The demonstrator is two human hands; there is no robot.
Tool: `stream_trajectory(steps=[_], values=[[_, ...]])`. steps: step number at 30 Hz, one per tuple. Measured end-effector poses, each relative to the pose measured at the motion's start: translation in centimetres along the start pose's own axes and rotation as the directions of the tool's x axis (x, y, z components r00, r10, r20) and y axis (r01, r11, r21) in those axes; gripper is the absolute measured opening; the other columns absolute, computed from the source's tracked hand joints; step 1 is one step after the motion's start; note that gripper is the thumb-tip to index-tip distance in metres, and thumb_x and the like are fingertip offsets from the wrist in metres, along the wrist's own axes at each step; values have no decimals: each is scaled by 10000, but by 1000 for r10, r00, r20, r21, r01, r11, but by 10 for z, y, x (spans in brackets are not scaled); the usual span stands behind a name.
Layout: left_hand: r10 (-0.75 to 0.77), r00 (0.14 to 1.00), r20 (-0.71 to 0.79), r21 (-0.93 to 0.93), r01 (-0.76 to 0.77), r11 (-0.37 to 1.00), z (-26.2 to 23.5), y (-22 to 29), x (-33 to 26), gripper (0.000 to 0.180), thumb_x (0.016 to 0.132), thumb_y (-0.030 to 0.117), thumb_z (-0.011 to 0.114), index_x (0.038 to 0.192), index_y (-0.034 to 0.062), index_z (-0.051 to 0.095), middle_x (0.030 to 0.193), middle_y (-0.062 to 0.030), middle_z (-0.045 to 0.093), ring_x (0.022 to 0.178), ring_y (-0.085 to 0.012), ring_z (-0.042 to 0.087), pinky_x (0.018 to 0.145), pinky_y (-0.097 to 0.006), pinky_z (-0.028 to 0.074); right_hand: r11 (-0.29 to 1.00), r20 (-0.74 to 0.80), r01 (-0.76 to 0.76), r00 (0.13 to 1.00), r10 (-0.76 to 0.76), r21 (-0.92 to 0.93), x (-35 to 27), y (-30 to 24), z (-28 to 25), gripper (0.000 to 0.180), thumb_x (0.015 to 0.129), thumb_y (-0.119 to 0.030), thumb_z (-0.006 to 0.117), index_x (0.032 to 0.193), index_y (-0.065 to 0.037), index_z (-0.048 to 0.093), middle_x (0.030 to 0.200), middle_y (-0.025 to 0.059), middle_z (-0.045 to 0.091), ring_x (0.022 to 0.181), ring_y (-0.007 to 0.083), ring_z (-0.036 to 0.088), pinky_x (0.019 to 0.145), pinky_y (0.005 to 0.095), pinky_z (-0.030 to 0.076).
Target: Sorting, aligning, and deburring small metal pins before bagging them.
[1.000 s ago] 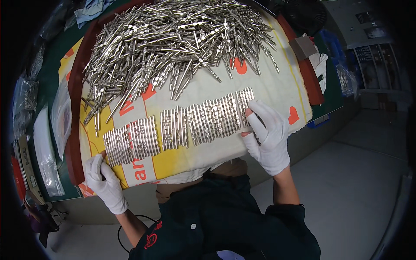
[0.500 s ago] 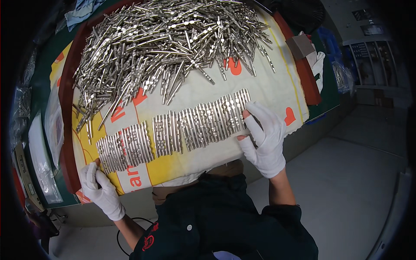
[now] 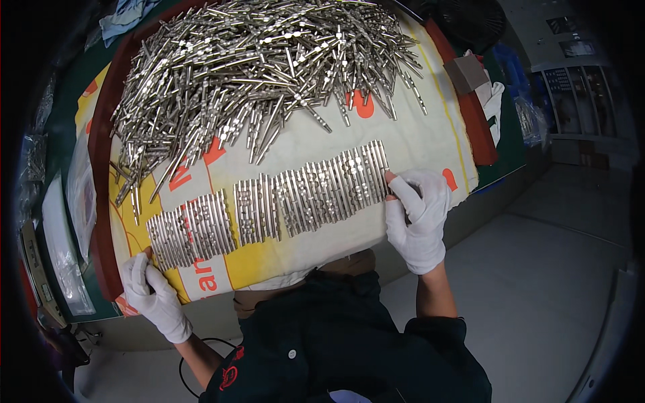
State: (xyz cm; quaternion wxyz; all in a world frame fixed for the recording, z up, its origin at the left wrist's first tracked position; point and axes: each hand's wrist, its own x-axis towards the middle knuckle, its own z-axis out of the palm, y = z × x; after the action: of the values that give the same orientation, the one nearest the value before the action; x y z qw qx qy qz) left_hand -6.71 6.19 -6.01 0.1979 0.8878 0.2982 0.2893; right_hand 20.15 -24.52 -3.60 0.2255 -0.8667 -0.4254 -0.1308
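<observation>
A long slanting row of shiny metal rods with stepped, knobbed middles lies side by side on the cloth, with a small gap left of its middle. At its lower left end is my left hand, in a white glove with bare fingertips; the fingertip touches or nearly touches the end rod, the thumb apart. My right hand, gloved alike, is at the right end, with forefinger and thumb apart and their tips against or close beside the last rod. Neither hand holds a rod. Beyond the row lies a big loose heap of similar rods.
A printed cloth lies under the rods, between dark red side rails. Plastic bags lie on the green table at the left. A small brown block sits on the right rail, beside a white cloth.
My right hand has shifted slightly right and down, its thumb and forefinger drawing a little closer together. The right end rods have spread slightly. My left hand has hardly moved.
</observation>
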Motion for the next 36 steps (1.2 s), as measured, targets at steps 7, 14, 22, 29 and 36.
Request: stream_trajectory(steps=[7,14,22,29,36], values=[[-1,1000,4,0,1,1000,0,-1,-1,243,892,-127,480,1074,-7,588,969,-132,597,884,-216,597,823,-306,487,1000,18,23,1000,-23,17,1,-4,0,475,683,-20,700,1144,-105,624,1005,69,546,945,278,510,794,414,385],[-4,1000,-9,0,4,1000,0,-2,-1,243,894,-128,480,1077,-7,585,970,-133,596,887,-216,598,822,-307,488,997,26,67,997,-68,25,0,-1,3,483,683,-57,706,1157,-108,629,1041,63,526,971,275,500,810,413,386],[59,998,-8,11,-59,998,-12,25,12,307,862,-103,499,1136,7,582,1044,-155,593,906,-249,596,839,-328,485,991,90,94,991,-102,91,6,4,-4,459,693,-95,680,1149,-92,627,1063,57,529,987,279,505,818,409,389],[493,554,671,-136,-562,816,-1,72,66,695,940,571,406,1440,89,385,1423,-204,435,1300,-425,413,1078,-570,259,921,-50,-56,995,81,386,-1,9,1,355,726,-66,620,1079,-32,641,1051,113,600,958,291,558,823,379,457],[694,66,717,-511,-627,588,42,84,97,840,825,680,468,1470,152,359,1509,-104,372,1398,-281,349,1164,-473,195,790,-62,-199,956,286,580,-6,12,-6,385,706,0,571,1084,8,643,1067,148,595,990,262,566,911,357,443]])
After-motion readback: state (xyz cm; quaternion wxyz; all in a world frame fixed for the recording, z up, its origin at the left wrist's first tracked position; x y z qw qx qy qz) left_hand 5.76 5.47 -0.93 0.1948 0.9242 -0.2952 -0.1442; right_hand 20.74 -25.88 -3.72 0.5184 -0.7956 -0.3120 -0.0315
